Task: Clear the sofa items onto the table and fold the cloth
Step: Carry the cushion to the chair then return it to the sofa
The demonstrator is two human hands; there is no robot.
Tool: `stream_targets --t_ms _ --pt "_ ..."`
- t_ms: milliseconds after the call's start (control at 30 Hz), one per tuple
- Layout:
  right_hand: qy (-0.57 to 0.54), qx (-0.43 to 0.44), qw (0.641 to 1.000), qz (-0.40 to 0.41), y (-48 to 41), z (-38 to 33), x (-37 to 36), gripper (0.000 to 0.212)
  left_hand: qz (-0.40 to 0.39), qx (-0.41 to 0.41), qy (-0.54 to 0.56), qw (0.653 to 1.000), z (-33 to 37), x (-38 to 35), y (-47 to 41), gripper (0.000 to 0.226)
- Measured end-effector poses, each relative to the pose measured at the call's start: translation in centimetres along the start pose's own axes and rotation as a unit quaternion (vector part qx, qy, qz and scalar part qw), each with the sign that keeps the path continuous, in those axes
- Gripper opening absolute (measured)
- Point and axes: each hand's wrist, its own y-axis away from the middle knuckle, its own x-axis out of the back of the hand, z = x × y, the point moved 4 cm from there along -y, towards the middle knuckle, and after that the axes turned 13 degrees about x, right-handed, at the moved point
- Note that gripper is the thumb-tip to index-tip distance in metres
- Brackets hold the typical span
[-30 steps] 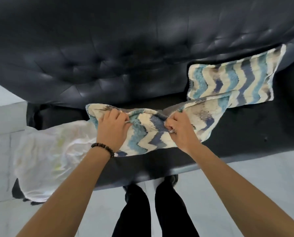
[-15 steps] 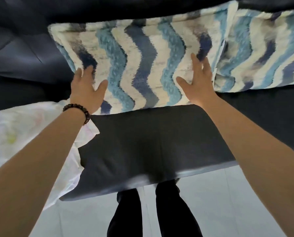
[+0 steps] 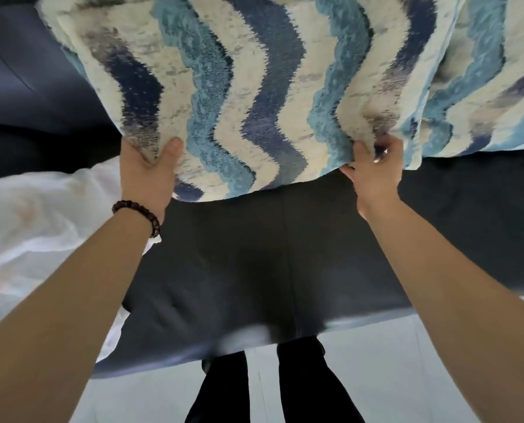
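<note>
Both lower corners of the chevron cushion (image 3: 254, 87), which leaned against the sofa (image 3: 285, 254) back, were gripped, 1 by the left hand (image 3: 149, 175) and 1 by the right hand (image 3: 373, 169), so lifting it evenly, clear of the white cloth (image 3: 41, 224), looked wisest.

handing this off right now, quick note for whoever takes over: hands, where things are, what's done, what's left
Left hand: grips the lower left corner of the chevron cushion.
Right hand: pinches the same cushion's lower edge near its right corner.
The cushion is held up in front of the sofa back, beside a second matching cushion on the right.
White cloth: crumpled and unfolded on the seat's left end, hanging over the front edge.
Done: nothing I can confirm; the table is out of view.
Left: deal with the cushions, then fold the cloth.
</note>
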Motion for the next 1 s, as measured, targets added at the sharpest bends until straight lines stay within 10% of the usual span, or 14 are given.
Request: stream_targets --t_ms 167,367,634,867,1000 --pt "0.118 0.079 0.99 0.009 -0.3 1.1 -0.2 0.045 0.022 -0.06 0.002 0.998 0.4 -1.3 0.6 0.045" --pt "0.209 0.008 0.965 -0.155 -2.3 1.1 -0.7 0.017 0.025 0.027 -0.072 0.997 1.6 -1.3 -3.9 0.071" --pt "0.239 0.236 0.924 -0.18 -0.5 -5.1 -2.9 0.098 0.048 -0.179 -0.179 0.966 5.9 -1.7 -2.1 0.108" --pt "0.2 0.295 0.929 -0.097 -1.6 -6.4 -2.9 0.103 0.111 -0.205 -0.129 0.964 6.8 -1.3 -2.6 0.067" --pt "0.285 0.295 0.896 -0.171 -1.6 -5.6 -3.6 0.096 0.087 -0.164 -0.151 0.971 6.1 -0.3 -3.4 0.081"
